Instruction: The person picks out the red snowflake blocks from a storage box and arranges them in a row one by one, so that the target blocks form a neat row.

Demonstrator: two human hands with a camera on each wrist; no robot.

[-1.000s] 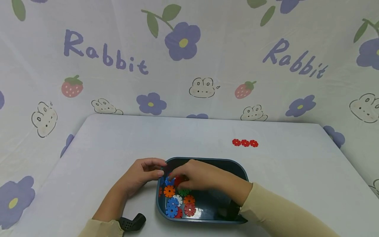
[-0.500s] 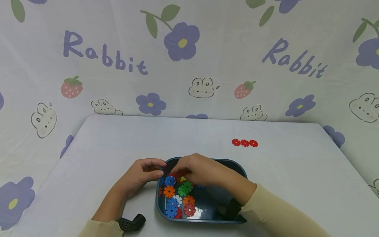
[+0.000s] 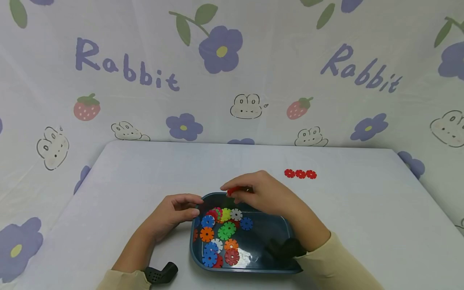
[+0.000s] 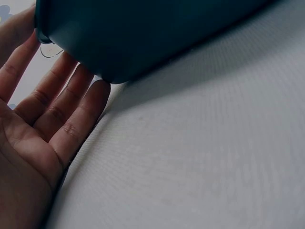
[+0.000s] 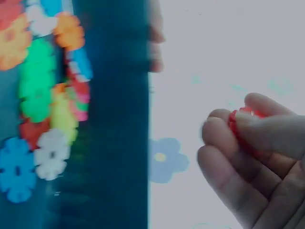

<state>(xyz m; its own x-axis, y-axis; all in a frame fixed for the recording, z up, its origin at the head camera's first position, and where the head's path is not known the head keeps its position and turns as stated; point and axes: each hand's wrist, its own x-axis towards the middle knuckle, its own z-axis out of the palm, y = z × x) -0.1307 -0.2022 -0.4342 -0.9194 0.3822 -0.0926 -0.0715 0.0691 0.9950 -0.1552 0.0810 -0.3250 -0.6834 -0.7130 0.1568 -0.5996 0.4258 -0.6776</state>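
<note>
A dark teal plastic tray [image 3: 261, 270] holds several notched plastic discs in blue, orange, green [image 3: 226, 230], white, yellow and red. My right hand [image 3: 266, 193] is raised over the tray's far rim and pinches a red notched disc [image 5: 243, 131] between thumb and fingers, which partly cover it. My left hand [image 3: 174, 213] rests at the tray's far left corner; in the left wrist view its loosely extended fingers [image 4: 71, 126] touch the outer wall. A row of three red discs [image 3: 300, 174] lies on the table beyond the tray.
The tray stands on a white-covered table [image 3: 362, 209] near its front edge. Behind the table hangs a patterned cloth [image 3: 275, 52]. A black device [image 3: 162, 274] sits at the left sleeve cuff, and another dark device [image 3: 286, 248] at the right wrist overlaps the tray.
My right hand has come up out of the tray's far left part, moving back and right with the red disc in its fingers. My left hand has stayed at the tray corner.
</note>
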